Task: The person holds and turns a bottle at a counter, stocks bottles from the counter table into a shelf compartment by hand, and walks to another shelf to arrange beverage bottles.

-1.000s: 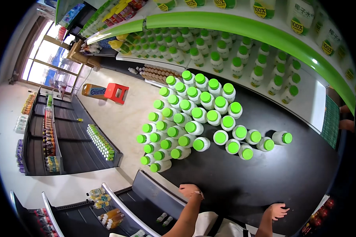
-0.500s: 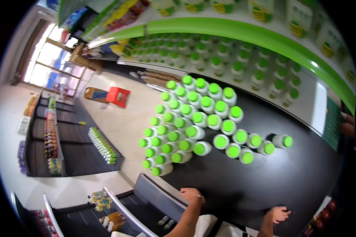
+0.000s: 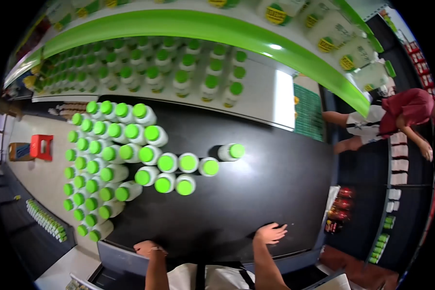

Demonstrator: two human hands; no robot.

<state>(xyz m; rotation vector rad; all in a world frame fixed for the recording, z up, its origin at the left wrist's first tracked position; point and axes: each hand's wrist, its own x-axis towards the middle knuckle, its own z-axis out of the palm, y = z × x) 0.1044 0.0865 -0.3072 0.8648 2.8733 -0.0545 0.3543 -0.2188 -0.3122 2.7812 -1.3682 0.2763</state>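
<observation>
My left hand [image 3: 149, 248], with a band at the wrist, rests at the front edge of the black shelf [image 3: 256, 198]. Its fingers look curled over the shelf edge, though they are small and partly hidden. To the right, my right hand [image 3: 271, 234] is open and spread, low over the black surface or lying on it, holding nothing. Many white bottles with green caps [image 3: 106, 154] stand packed together on the left of this shelf. One green-capped bottle [image 3: 231, 152] stands apart from the group, to its right.
Above runs a green-edged shelf [image 3: 179, 21] with larger bottles; more green-capped bottles [image 3: 152, 79] fill the level behind. A green basket [image 3: 308, 108] is at the back right. A person in a red top [image 3: 407, 108] is at the right. Red packs [image 3: 342, 205] sit beyond the right edge; a red stool [image 3: 42, 147] stands left.
The view has swung to the right, bringing the other person and the right-hand shelves into sight. The bottles appear unmoved on the shelf. Both my hands keep much the same pose.
</observation>
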